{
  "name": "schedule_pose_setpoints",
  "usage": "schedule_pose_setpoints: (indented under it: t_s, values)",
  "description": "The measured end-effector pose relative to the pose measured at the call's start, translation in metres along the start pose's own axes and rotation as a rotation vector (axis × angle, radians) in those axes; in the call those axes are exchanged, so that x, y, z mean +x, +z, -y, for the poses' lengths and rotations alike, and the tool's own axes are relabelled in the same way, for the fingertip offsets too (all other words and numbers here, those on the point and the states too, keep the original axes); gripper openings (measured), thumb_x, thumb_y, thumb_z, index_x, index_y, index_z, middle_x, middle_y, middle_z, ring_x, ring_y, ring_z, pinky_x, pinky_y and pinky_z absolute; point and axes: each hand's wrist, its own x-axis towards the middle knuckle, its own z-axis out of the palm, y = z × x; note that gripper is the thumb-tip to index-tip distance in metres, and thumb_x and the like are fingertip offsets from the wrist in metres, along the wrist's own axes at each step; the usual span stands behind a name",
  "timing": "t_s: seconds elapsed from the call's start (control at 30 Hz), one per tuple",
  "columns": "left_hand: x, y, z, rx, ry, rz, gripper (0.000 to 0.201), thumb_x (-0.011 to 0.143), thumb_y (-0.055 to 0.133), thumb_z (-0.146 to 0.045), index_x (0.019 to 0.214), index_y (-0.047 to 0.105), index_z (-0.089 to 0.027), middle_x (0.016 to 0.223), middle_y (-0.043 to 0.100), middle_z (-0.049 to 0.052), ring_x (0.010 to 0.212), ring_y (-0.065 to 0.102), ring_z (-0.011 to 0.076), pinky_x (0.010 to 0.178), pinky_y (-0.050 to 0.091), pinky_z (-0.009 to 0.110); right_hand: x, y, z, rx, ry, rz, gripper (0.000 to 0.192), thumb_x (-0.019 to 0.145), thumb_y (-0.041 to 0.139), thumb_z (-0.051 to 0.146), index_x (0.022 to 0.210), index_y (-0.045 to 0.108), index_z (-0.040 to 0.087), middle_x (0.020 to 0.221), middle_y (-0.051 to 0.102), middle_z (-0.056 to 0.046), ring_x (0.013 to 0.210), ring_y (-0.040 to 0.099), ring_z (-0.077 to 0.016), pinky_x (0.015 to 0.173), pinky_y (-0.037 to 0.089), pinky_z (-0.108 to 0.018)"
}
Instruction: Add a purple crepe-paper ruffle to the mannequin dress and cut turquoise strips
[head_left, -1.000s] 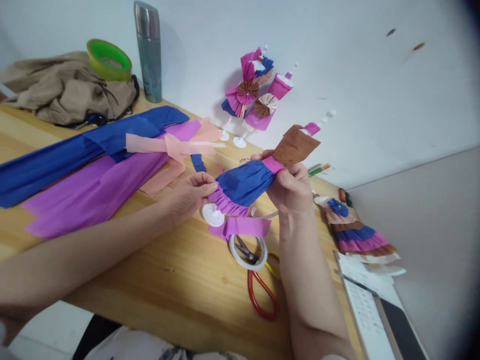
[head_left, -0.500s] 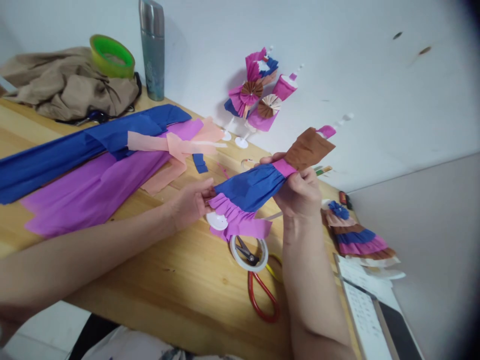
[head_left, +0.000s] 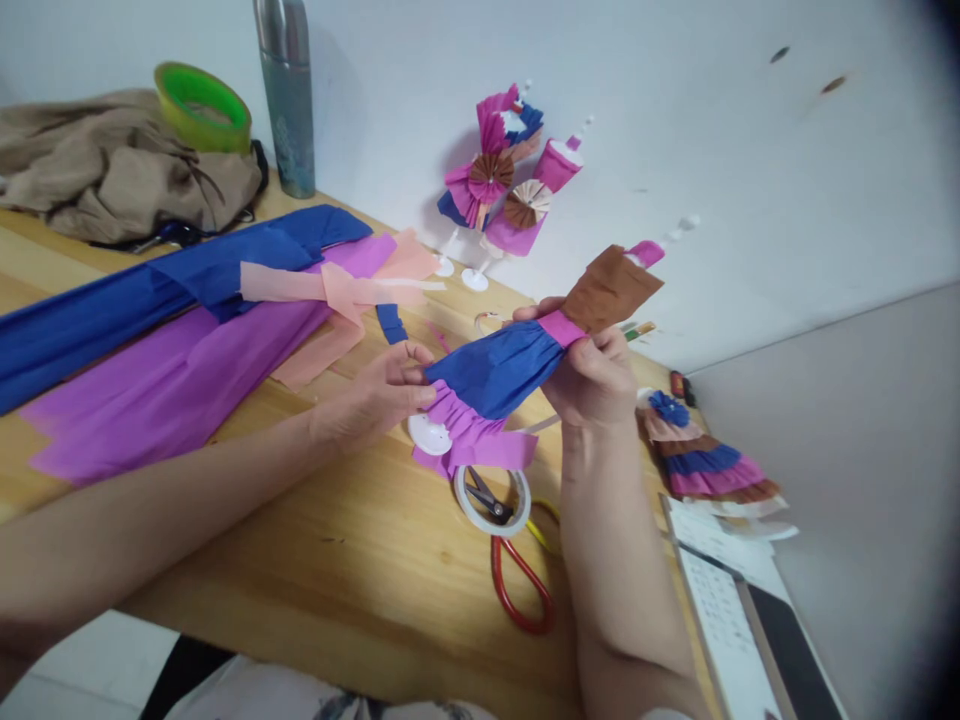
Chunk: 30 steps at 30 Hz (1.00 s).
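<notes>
A small crepe-paper dress (head_left: 496,368) on a stand is held tilted above the table, with a brown top, pink waistband, blue skirt and purple ruffle (head_left: 469,412). My right hand (head_left: 596,375) is closed round its waist; some of those fingers are hidden behind it. At the left edge of the hem, my left hand (head_left: 386,395) pinches the ruffle between thumb and fingers. The loose end of the purple strip hangs to the right. Below the hem shows the stand's white round base (head_left: 430,434). Scissors (head_left: 521,585) lie under a tape roll (head_left: 459,505) just beneath.
Blue crepe paper (head_left: 90,310), purple crepe paper (head_left: 172,390) and peach strips (head_left: 341,300) lie at left. A flask (head_left: 289,120), brown cloth (head_left: 142,190) and green tape roll (head_left: 161,95) stand behind. Two finished figures (head_left: 517,190) are by the wall; a tiered dress (head_left: 712,460) is at right.
My left thumb has come onto the front of the ruffle's left edge, and that hand has shifted slightly. My right hand keeps its hold on the dress. The whole view has shifted a little.
</notes>
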Motion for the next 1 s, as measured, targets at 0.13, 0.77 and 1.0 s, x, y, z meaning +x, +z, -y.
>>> schedule_pose_setpoints:
  t_s: [0.13, 0.77, 1.0]
  values:
    - [-0.003, 0.004, -0.001, 0.087, 0.049, 0.028, 0.036, 0.065, 0.078, -0.015, 0.088, 0.051, -0.022, 0.074, 0.068, -0.002, 0.062, 0.061, 0.0129, 0.062, 0.044, 0.025, 0.000, 0.000, -0.001, -0.009, 0.004, 0.000, 0.048, 0.059, 0.085, 0.054, 0.093, 0.070, 0.024, 0.098, 0.076, -0.010, 0.109, 0.067, -0.0371, 0.100, 0.050, -0.059]
    - [0.001, -0.007, -0.020, 0.454, -0.029, 0.215, 0.022, 0.072, 0.080, -0.024, 0.080, 0.064, -0.012, 0.073, 0.073, 0.006, 0.066, 0.069, 0.0163, 0.064, 0.054, 0.026, 0.000, 0.000, 0.004, 0.018, -0.023, 0.013, 0.044, 0.059, 0.085, 0.051, 0.091, 0.071, 0.023, 0.095, 0.077, -0.008, 0.112, 0.067, -0.0358, 0.102, 0.050, -0.058]
    - [-0.002, 0.001, -0.025, 0.530, 0.011, 0.096, 0.017, 0.071, 0.078, -0.021, 0.070, 0.064, -0.013, 0.059, 0.067, 0.000, 0.050, 0.059, 0.0088, 0.051, 0.045, 0.018, 0.000, 0.000, 0.001, 0.029, -0.050, 0.040, 0.038, 0.063, 0.085, 0.047, 0.090, 0.074, 0.023, 0.095, 0.077, -0.007, 0.109, 0.068, -0.0342, 0.101, 0.052, -0.056]
